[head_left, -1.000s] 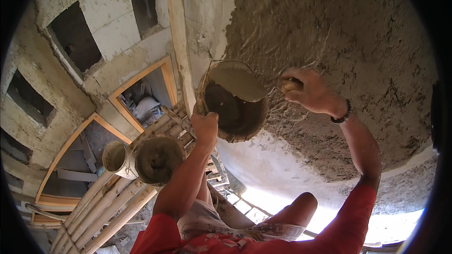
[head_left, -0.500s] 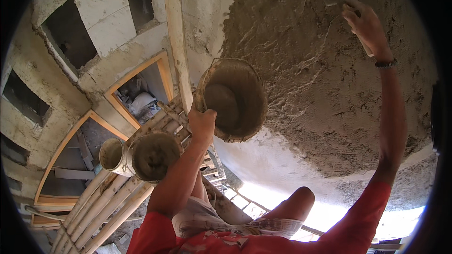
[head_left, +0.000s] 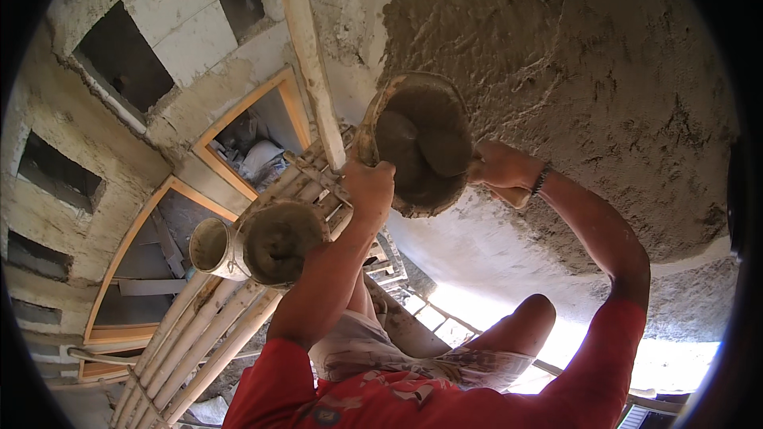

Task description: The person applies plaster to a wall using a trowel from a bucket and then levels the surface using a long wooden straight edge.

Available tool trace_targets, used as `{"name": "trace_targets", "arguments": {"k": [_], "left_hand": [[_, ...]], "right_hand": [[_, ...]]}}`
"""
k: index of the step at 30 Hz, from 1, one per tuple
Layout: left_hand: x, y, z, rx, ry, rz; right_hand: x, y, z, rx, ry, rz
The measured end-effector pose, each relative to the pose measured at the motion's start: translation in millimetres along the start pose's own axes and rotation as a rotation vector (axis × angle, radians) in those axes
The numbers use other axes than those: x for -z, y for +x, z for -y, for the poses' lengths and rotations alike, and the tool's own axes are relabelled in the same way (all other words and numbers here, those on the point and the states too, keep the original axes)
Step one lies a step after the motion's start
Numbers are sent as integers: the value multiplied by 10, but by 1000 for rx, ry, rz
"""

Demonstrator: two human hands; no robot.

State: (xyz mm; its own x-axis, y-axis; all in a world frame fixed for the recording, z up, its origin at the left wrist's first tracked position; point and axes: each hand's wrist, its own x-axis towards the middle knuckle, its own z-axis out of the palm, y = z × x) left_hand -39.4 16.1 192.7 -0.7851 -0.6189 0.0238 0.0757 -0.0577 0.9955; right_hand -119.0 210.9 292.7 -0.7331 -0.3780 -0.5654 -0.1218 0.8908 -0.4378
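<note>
My left hand (head_left: 369, 189) is closed on the near left rim of a mortar bucket (head_left: 424, 102), holding it tilted so that its inside faces me. Wet grey-brown mortar (head_left: 395, 137) lies within. At the bucket's right rim, my right hand (head_left: 506, 167) is wrapped round a trowel (head_left: 515, 195); the butt of its handle sticks out below the palm. The trowel's blade reaches into the bucket and is hidden or coated by mortar. Right behind the bucket rises a wall with fresh, rough mortar (head_left: 612, 87) spread over it; a paler stretch (head_left: 457, 234) shows lower down.
A second bucket (head_left: 282, 234) with mortar and a smaller white bucket (head_left: 226, 258) stand at the left on the scaffold. Long poles (head_left: 211, 330) run beneath them. An upright post (head_left: 306, 56) stands left of the bucket, before wooden frames (head_left: 208, 151) in the far wall.
My right hand has come down and left from the upper wall to the bucket, bringing the trowel into it. The mortar inside now shows two rounded lumps. The left hand keeps its grip.
</note>
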Motion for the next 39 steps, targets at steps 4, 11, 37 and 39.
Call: {"name": "trace_targets", "arguments": {"k": [4,11,37,39], "left_hand": [[-134,-47,66,-48,-90,66],[-60,46,-4,-21,-54,108],[-147,35,125,-108,60,80],[-155,45,153,-136,123,60]], "right_hand": [[-221,558,-154,46,102,-84],[-384,444,208,473,-613,-472],[74,86,-52,598,-1171,-909],[135,57,98,530,-1210,-838]]}}
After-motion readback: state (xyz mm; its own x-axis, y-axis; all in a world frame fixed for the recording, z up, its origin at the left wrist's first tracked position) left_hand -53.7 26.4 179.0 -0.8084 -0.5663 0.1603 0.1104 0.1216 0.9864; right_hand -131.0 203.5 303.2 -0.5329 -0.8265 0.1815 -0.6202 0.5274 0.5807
